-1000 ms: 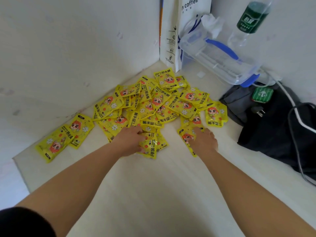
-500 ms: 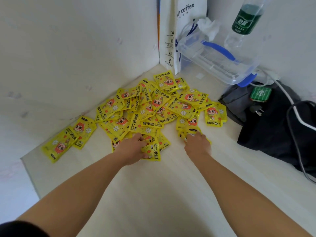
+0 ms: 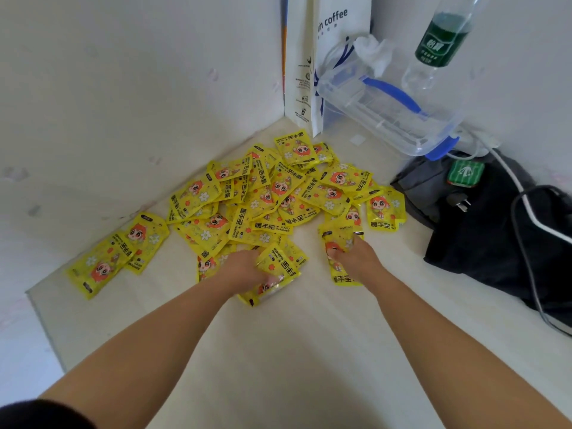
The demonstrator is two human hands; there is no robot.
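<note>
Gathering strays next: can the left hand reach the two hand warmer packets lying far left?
Probably yes: bare tabletop alone separates the left hand, gripping a packet, from the two stray packets.

Draws the left hand (image 3: 247, 270) slightly back from the heap of yellow packets (image 3: 278, 193) and toward the body, compared with a second ago. Curls its fingers round the front packet (image 3: 280, 264), earlier flat on the worktop (image 3: 303, 351), now tipped up against the hand, with a lower packet (image 3: 263, 294) poking out underneath at the near side. Pulls the right hand (image 3: 356, 258) back too, from lying flat on the heap's edge to pinching a side packet (image 3: 342, 277), dragged nearer along with it, lower end now visible beside the wrist, upper end lifted and catching the light
</note>
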